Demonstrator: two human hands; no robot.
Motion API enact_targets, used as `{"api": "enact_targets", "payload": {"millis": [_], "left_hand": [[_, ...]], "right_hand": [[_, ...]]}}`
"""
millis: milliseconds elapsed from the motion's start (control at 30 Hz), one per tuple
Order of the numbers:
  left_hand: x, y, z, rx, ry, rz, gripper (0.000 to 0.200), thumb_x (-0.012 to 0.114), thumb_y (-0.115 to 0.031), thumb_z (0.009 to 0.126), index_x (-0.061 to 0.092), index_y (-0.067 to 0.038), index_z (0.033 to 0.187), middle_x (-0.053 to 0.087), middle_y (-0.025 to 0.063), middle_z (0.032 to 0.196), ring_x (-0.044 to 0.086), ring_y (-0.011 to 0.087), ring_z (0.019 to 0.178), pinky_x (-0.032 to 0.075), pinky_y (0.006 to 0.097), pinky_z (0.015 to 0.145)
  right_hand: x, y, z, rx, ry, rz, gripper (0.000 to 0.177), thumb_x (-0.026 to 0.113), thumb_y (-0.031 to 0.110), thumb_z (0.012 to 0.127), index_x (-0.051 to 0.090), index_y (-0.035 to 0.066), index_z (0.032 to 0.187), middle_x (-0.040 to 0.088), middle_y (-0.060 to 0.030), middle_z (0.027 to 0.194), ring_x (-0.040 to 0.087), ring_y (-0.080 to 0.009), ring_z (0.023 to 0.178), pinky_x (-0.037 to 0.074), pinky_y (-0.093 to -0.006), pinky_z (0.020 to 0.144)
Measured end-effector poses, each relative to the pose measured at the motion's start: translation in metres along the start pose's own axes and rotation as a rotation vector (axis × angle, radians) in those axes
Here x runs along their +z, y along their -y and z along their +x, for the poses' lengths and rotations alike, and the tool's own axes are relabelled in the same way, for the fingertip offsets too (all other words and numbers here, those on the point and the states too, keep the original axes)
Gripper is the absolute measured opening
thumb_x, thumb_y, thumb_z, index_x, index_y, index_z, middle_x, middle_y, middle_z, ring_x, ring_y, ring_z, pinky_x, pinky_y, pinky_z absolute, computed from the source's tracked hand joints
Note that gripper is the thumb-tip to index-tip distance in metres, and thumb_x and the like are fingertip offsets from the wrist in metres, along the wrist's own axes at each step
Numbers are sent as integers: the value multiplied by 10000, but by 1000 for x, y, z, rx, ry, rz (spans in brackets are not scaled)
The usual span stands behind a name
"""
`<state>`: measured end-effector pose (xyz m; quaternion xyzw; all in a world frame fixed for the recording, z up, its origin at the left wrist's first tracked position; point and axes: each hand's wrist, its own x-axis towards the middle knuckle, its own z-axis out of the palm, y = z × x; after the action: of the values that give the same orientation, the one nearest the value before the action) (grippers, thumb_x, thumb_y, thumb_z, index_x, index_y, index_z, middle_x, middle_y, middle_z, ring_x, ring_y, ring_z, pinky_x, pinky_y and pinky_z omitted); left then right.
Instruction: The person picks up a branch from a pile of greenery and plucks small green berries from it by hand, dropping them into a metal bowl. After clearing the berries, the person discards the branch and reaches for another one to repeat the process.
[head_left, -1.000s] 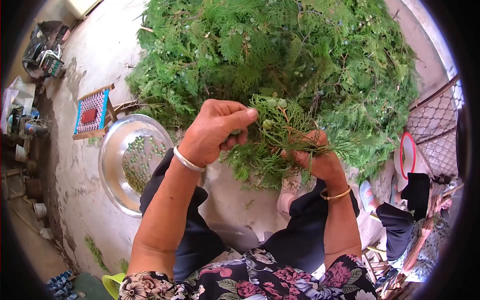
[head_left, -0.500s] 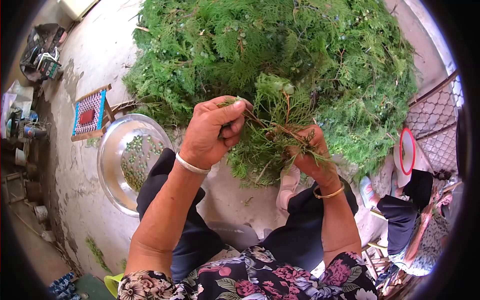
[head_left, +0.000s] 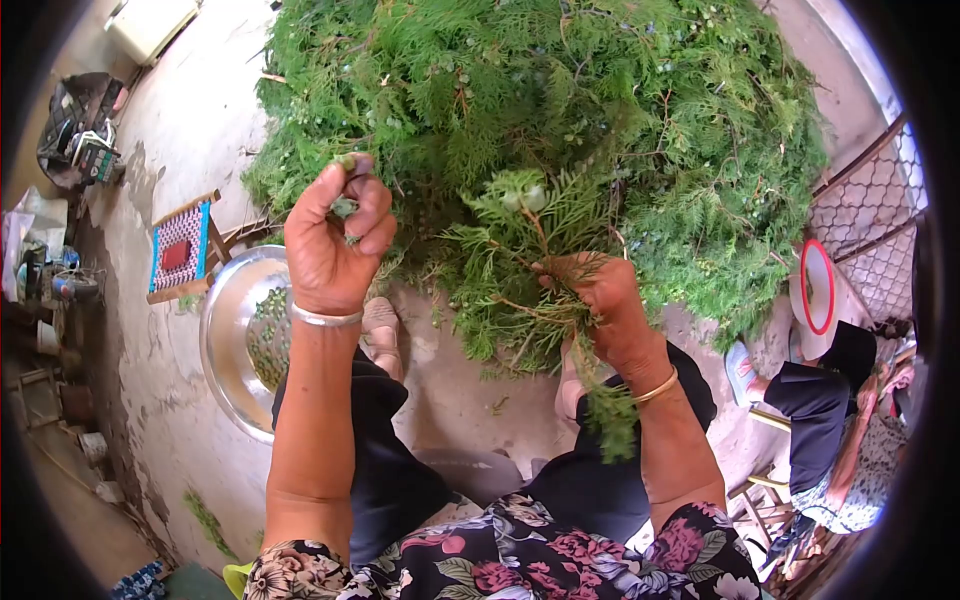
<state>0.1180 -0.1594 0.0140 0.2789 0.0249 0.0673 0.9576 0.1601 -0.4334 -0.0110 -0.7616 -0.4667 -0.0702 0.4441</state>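
My left hand (head_left: 340, 235) is raised with its fingers curled around several small green cones (head_left: 344, 208), one pinched between thumb and forefinger. My right hand (head_left: 610, 300) is closed on a leafy conifer sprig (head_left: 530, 240), which fans out to the left and hangs down past the wrist. A pale green cone (head_left: 525, 198) sits near the sprig's upper tip. Below and left of my left hand, a wide metal basin (head_left: 225, 335) stands on the floor with many small green cones inside, partly hidden by my arm.
A large heap of cut conifer branches (head_left: 480, 90) covers the floor ahead. A low woven stool (head_left: 180, 245) stands beyond the basin. On the right are a red-rimmed round object (head_left: 818, 290), wire mesh (head_left: 880, 220) and another seated person (head_left: 810, 410). Clutter lines the left wall.
My left hand has moved left and up, away from the sprig, with cones in its fingers. My right hand stays in about the same place, and the sprig now hangs lower past its wrist.
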Motion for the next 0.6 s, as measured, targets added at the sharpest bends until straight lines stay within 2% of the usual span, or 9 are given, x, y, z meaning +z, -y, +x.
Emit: {"api": "enact_targets", "payload": {"millis": [33,200,267,300,333,400,533,600], "left_hand": [[7,-4,-3,57,37,217,273,548,-205,907,561,16,1066,499,41,701,372,67,541,322,200,431],[18,12,-13,-62,-5,165,247,559,-132,879,567,27,1068,590,106,808,416,71,561,378,196,459],[19,18,-12,-73,-48,536,209,596,-139,868,614,20,1001,581,63,726,414,60,528,375,196,458],[31,20,-16,-47,-103,723,173,619,-151,868,650,16,901,556,24,637,395,42,494,352,188,449],[33,22,-16,-44,-106,724,173,619,-151,868,650,16,901,556,24,637,395,42,494,352,188,449],[33,23,-17,-38,-93,937,178,675,-172,838,664,5,840,573,-1,608,414,24,471,332,189,424],[32,18,-20,50,-154,974,181,659,-142,839,666,24,910,565,-10,633,406,18,509,311,176,456],[33,16,-20,59,-104,1027,172,663,-107,819,665,29,924,572,-4,642,424,18,527,325,175,474]], "right_hand": [[-3,5,2,18,37,-85,340,707,125,594,656,31,917,627,-96,786,612,-298,711,469,-381,586],[-2,9,4,-7,141,-243,377,687,75,563,622,36,933,576,-87,730,578,-299,701,446,-386,590],[1,8,4,0,127,-308,393,675,35,543,603,27,929,573,-88,736,573,-296,701,438,-386,589],[2,9,5,-4,129,-306,393,675,35,543,603,27,929,573,-88,736,573,-296,701,438,-386,589],[2,10,6,9,136,-304,402,671,25,543,602,24,939,574,-90,736,577,-297,708,444,-383,599],[4,10,7,22,146,-297,411,668,15,544,600,21,949,575,-93,736,582,-298,716,450,-380,609],[5,2,3,24,135,-204,373,677,29,588,605,9,954,587,-110,743,592,-311,735,463,-379,630],[5,1,2,42,145,-171,363,681,35,602,606,4,957,593,-117,745,594,-318,737,467,-380,639]]}}
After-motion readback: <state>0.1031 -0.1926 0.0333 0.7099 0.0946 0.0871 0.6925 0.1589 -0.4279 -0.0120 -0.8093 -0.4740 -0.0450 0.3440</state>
